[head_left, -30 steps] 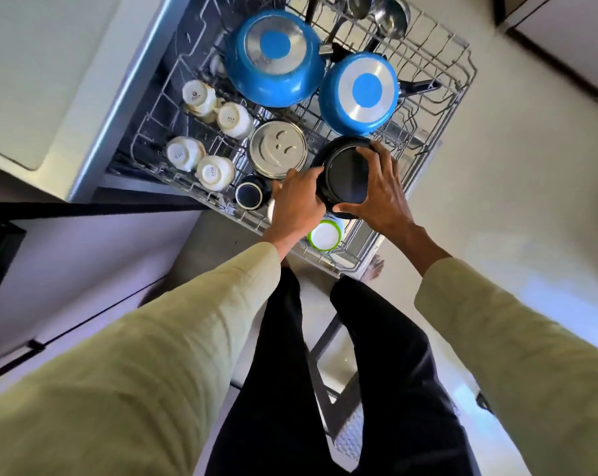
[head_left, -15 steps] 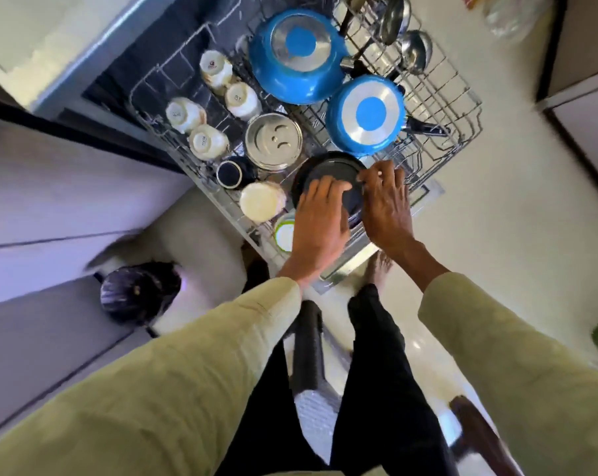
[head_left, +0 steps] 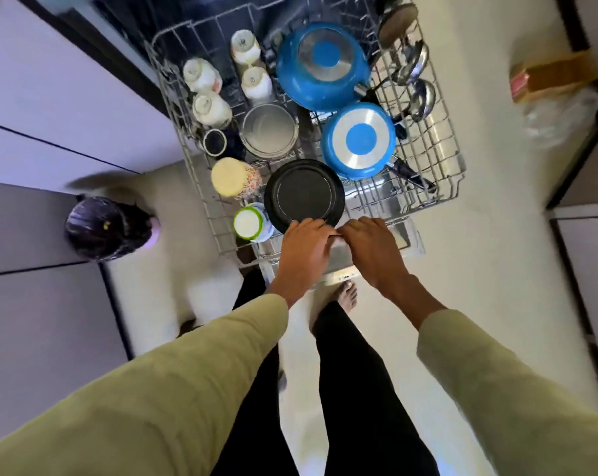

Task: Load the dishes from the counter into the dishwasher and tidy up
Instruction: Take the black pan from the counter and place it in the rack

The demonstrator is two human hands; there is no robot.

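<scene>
The dishwasher's lower rack [head_left: 441, 187] is pulled out and full. A black plate [head_left: 304, 195] lies upside down at its front. Behind it sit two blue pots, a large one [head_left: 321, 65] and a smaller one [head_left: 357, 140], a steel bowl [head_left: 269, 132], several white cups [head_left: 201, 75], a cream cup [head_left: 232, 176], a dark mug [head_left: 215, 142] and a green-rimmed cup [head_left: 248, 222]. My left hand [head_left: 304, 252] hangs at the plate's near rim, fingers bent loosely down. My right hand [head_left: 373, 250] is beside it over the rack's front edge, holding nothing I can see.
Ladles [head_left: 417, 84] stand in the rack's right side. A dark bin bag [head_left: 107, 228] sits on the floor at the left by the cabinets. A cardboard box [head_left: 551, 75] and plastic wrap lie on the floor at the right. My bare feet stand just before the open door [head_left: 338, 266].
Both hands came off the black plate's top and drew back to the rack's front edge. The plate now lies flat in the rack. The camera has swung right.
</scene>
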